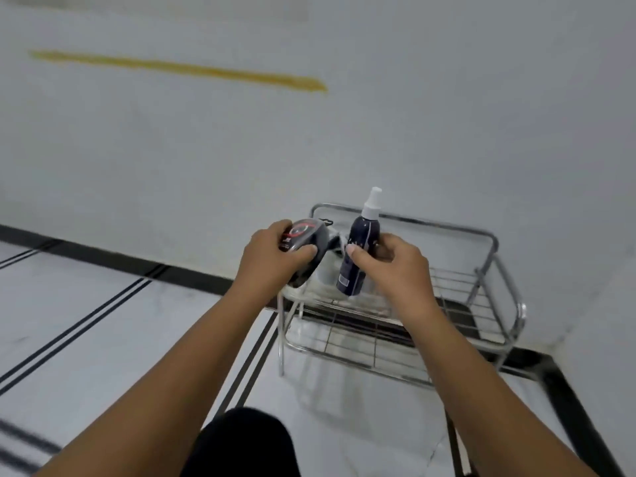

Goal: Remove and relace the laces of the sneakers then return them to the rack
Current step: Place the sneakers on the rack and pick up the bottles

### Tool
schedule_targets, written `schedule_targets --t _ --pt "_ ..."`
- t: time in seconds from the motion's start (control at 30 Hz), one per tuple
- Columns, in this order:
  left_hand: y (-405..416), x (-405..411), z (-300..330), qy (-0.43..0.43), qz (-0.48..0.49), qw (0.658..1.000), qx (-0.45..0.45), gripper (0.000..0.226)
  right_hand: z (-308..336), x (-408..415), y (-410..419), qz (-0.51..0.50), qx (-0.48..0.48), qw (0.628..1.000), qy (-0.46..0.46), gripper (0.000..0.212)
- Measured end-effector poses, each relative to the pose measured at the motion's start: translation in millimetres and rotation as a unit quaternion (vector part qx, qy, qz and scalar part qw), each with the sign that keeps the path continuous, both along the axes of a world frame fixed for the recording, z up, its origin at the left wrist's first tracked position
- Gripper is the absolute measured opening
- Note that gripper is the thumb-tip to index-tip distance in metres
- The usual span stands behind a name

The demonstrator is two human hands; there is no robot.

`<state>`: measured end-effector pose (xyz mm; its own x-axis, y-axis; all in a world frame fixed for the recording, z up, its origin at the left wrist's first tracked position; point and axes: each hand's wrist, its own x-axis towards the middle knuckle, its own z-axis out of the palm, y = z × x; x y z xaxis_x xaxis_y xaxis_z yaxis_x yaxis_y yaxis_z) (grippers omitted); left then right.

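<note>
Chrome wire rack [481, 287], two tiers; hands hold tin, bottle.

The left hand [272, 256] covers the near side of the round black tin [308, 241]; its label is too blurred to read. The right hand [395, 266] hides part of the dark spray bottle [358, 256]. White items behind both hands on the rack [481, 256] cannot be identified.
</note>
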<state>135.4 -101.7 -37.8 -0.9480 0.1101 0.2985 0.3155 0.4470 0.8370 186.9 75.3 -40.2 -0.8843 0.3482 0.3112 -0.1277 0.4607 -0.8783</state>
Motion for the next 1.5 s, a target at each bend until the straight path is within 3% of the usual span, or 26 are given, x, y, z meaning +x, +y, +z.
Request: schedule_targets --t 0.13,0.23,0.37,0.5,0.73,0.9,1.2,1.5 --pt "40 -41 5 -0.014 -0.003 0.999 0.045 0.037 17 -34 37 -0.021 0.005 1.0 0.009 0.023" --pt "70 -102 5 0.004 0.028 0.997 0.069 0.06 22 -92 73 -0.03 0.007 0.999 0.037 0.023" --pt "101 -185 15 0.042 0.042 0.994 0.093 0.056 34 -177 118 -0.036 0.009 0.997 0.065 0.023" --pt "128 -236 30 0.024 0.06 0.988 0.137 0.05 49 -232 149 -0.016 -0.006 0.999 0.042 0.025" --pt "140 -233 118 -0.065 0.071 0.987 0.125 0.049 127 -234 146 0.012 -0.06 0.997 -0.055 0.035" --pt "125 -197 227 -0.106 0.126 0.976 0.143 0.049 239 -216 129 0.036 -0.08 0.989 -0.115 0.041" --pt "82 -136 438 -0.122 0.183 0.967 0.127 0.054 447 -176 96 0.11 -0.018 0.976 -0.188 0.037" --pt "45 -162 478 -0.1 0.223 0.962 0.118 0.047 486 -212 51 0.197 0.025 0.961 -0.19 0.037"
